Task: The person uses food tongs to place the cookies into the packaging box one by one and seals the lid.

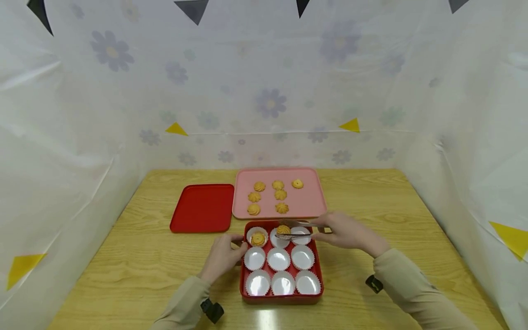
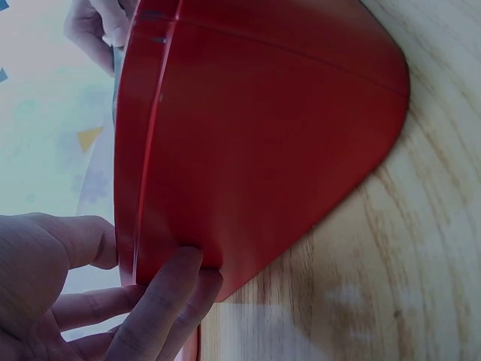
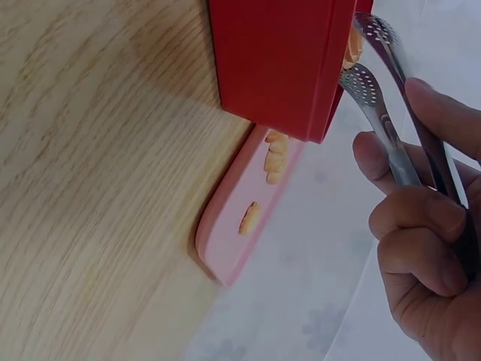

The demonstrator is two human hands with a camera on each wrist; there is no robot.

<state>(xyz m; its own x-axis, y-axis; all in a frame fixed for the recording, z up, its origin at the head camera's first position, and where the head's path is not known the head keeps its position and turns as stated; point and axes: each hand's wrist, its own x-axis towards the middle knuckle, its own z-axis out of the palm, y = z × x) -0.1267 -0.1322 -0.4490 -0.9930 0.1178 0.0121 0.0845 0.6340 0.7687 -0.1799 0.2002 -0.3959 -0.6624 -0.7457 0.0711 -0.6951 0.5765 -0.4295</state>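
My right hand [image 1: 344,231] grips a pair of metal tongs [image 3: 432,147] with perforated tips. Between those tips is a piped butter cookie [image 1: 283,229], over the back middle paper cup [image 1: 279,241] of a red box [image 1: 280,300]. Another cookie [image 1: 258,239] sits in the back left cup. My left hand [image 1: 222,256] holds the box at its left side near the back. In the left wrist view the thumb is at the rim and fingertips [image 2: 188,259] lie against the outer wall. The box's other white paper cups stand in rows.
Directly behind the box is a pink tray [image 1: 307,201] with several piped cookies [image 1: 280,195] spread on it. A flat red lid [image 1: 202,208] lies left of the tray. All stand on a wood-grain table [image 1: 156,256], with white sheeting at the back and sides.
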